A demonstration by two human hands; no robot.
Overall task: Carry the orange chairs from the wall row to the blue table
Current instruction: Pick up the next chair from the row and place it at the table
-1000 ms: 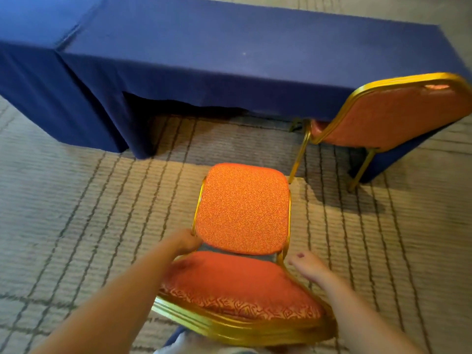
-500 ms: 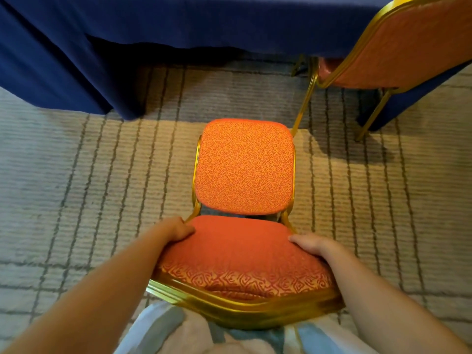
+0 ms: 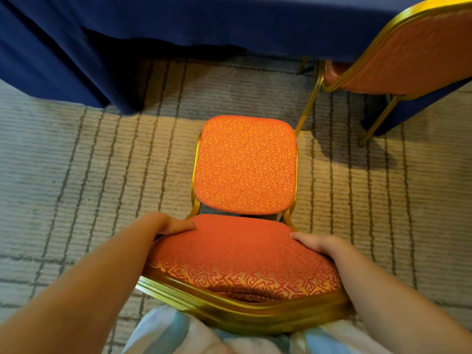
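You gripped the orange patterned padded chair with the gold metal frame by its backrest. Your left hand was curled round the left edge, and your right hand wrapped the right edge with the thumb on the padding. The backrest's top rail sat against your pale blue-white clothing. The seat pointed at the blue cloth-draped table, with a band of striped beige-grey carpet between the seat's front edge and the cloth hem. The chair's legs were hidden, so I cannot tell if it stood or hung. The second orange gold-framed chair was tucked at the table on the right, its near leg just beside your seat's front right corner. Bare carpet lay to the left.
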